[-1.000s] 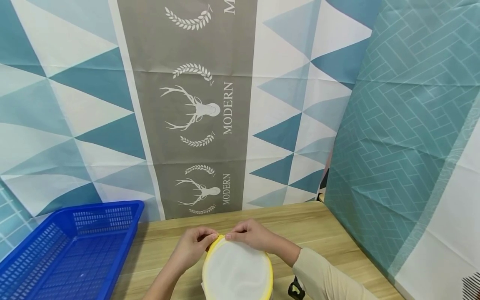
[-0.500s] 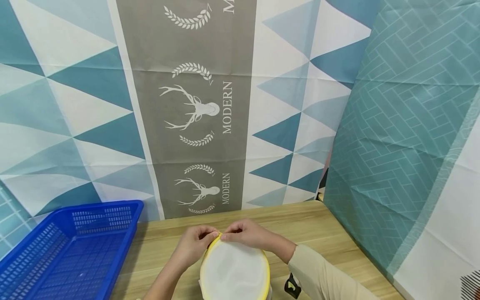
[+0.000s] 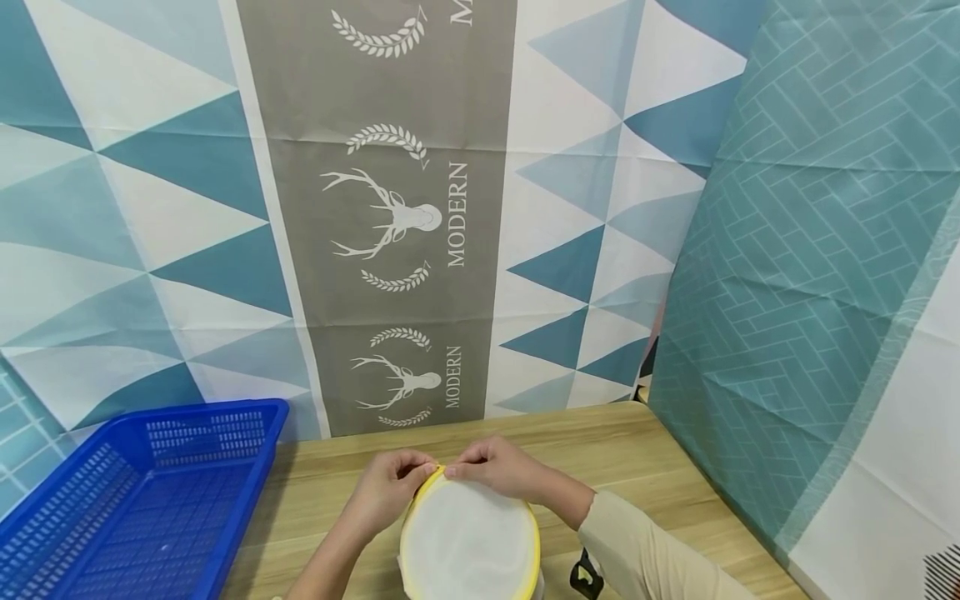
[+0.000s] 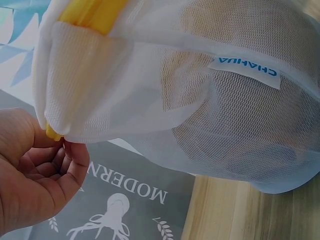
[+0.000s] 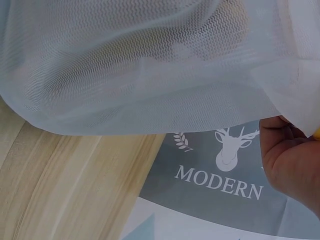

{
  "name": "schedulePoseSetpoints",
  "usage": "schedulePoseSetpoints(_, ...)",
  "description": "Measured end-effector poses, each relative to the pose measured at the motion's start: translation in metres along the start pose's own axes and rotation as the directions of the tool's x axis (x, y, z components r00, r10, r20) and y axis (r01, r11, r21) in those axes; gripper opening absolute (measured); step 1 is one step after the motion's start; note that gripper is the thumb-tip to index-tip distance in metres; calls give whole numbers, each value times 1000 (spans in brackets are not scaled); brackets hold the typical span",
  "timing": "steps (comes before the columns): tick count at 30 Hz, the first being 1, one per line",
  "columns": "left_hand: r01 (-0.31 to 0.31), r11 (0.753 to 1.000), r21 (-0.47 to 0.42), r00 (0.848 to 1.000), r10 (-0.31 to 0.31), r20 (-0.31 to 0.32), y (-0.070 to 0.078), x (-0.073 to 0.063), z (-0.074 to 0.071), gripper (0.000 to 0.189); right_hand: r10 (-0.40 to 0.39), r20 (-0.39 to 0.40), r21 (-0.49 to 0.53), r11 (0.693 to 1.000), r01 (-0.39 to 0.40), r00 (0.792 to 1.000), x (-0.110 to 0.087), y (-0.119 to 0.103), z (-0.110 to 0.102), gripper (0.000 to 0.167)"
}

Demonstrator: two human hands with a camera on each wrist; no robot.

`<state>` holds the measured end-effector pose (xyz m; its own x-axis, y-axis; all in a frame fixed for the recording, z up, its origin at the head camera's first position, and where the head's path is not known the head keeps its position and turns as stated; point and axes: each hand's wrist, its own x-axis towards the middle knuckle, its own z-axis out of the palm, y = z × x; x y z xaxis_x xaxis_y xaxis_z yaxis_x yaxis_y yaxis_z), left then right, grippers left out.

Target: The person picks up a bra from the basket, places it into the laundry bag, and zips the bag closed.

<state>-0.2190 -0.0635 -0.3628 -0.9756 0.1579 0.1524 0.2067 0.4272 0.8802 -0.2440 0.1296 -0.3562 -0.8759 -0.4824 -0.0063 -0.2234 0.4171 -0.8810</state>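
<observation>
A white mesh laundry bag [image 3: 471, 542] with a round top edged in yellow stands in front of me in the head view. My left hand [image 3: 386, 492] pinches the yellow zipper edge at the far side of that top. Right beside it, my right hand [image 3: 498, 468] holds the same edge between thumb and fingers. In the left wrist view, yellow zipper tape [image 4: 92, 15] runs along the bag, and a white CHAHUA label [image 4: 245, 72] sits on its side. The right wrist view shows the bag's mesh wall [image 5: 150, 85]; the fingertips there are partly hidden by fabric.
A blue perforated plastic basket [image 3: 161, 517] stands on the left. The wood-grain table [image 3: 600, 442] ends at a patterned cloth backdrop [image 3: 390, 250], and a green cloth [image 3: 795, 275] hangs on the right. A black strap [image 3: 585, 577] shows by the right sleeve.
The bag's top has shifted slightly left, and my right hand has moved a little left toward my left hand. Both hands stay on the yellow edge.
</observation>
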Motion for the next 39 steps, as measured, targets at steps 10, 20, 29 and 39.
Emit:
schedulePoseSetpoints(10, -1, 1000, -24, 1000, 1, 8, -3, 0, 0, 14, -14, -14, -23, 1000, 13, 1000, -3, 2, -1, 24)
schedulePoseSetpoints(20, -5, 999, -33, 1000, 5, 28, -4, -1, -2, 14, -17, -7, -13, 1000, 17, 1000, -4, 2, -2, 24)
schedulePoseSetpoints(29, 5, 997, -71, 1000, -4, 13, -5, -2, -2, 12, -11, -14, 16, 1000, 11, 1000, -5, 8, -6, 25)
schedulePoseSetpoints(39, 13, 998, -64, 1000, -13, -9, -4, -1, -1, 12, 18, -15, 20, 1000, -18, 1000, -2, 5, -4, 25)
